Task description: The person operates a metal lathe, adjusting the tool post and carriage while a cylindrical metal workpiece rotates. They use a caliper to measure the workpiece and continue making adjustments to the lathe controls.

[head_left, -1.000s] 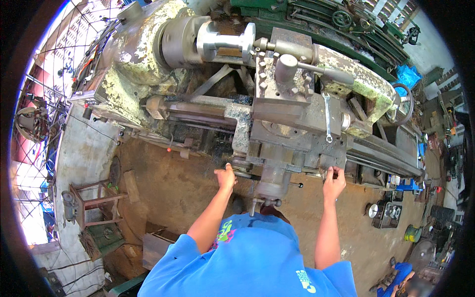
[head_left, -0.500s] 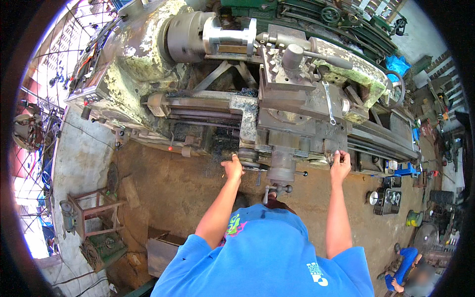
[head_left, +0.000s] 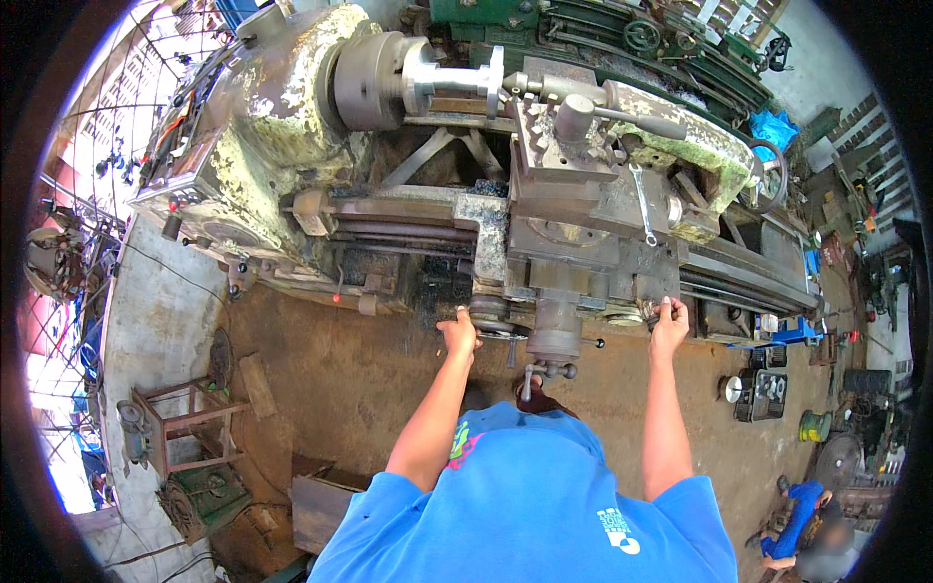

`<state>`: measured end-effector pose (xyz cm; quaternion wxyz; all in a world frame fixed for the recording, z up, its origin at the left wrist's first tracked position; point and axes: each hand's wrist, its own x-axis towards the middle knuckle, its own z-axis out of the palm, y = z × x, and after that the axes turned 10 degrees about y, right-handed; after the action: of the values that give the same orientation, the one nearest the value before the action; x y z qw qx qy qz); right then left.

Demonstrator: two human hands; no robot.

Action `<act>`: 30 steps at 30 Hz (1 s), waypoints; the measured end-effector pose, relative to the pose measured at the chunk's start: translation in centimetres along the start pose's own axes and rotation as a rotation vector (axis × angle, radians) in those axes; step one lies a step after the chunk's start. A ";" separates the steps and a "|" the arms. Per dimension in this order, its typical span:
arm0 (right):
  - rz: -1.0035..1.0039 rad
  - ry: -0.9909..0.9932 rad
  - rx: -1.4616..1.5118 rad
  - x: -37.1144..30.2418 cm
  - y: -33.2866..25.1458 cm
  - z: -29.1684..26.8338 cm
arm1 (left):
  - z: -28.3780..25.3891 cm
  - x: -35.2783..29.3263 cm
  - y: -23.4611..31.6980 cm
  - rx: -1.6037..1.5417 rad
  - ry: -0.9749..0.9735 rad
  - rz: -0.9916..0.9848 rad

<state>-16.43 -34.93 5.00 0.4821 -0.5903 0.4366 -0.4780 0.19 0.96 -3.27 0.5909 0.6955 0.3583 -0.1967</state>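
Observation:
A large worn metal lathe fills the upper middle. My left hand [head_left: 459,333] is closed at the left edge of the carriage handwheel [head_left: 492,326], thumb pointing up. My right hand [head_left: 670,326] pinches at the lower right corner of the lathe's carriage [head_left: 622,272]; its fingers hide what they hold. Between the chuck [head_left: 369,83] and the tailstock center [head_left: 520,82] sits a shiny flanged workpiece [head_left: 457,78]. The tool post [head_left: 573,121] stands right of and nearer than the workpiece, apart from it. A wrench [head_left: 643,204] lies on the carriage.
A crank handle [head_left: 550,370] juts toward my body between my arms. A red-tipped lever [head_left: 337,296] hangs below the bed at left. A wooden stand [head_left: 194,428] is at lower left, black crates [head_left: 763,394] at right. Another person in blue [head_left: 799,520] is at lower right.
My view has shifted slightly, so the lathe's left end sits a little lower. Both hands stay at nearly the same places on the machine.

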 end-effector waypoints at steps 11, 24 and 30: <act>1.001 0.215 0.411 -4.7 12.0 -2.8 | 0.1 -0.2 0.1 -0.047 0.048 0.012; 1.360 -0.068 0.351 -6.7 18.7 0.1 | -0.1 -0.4 0.6 -0.012 0.077 -0.041; 1.426 0.032 0.444 -6.7 18.8 -0.3 | -0.4 -1.6 1.6 0.007 0.081 -0.035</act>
<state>-18.82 -31.29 -14.49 0.7767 -0.0455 0.6136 -0.1347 0.20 0.88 -0.96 0.5700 0.6987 0.3930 -0.1800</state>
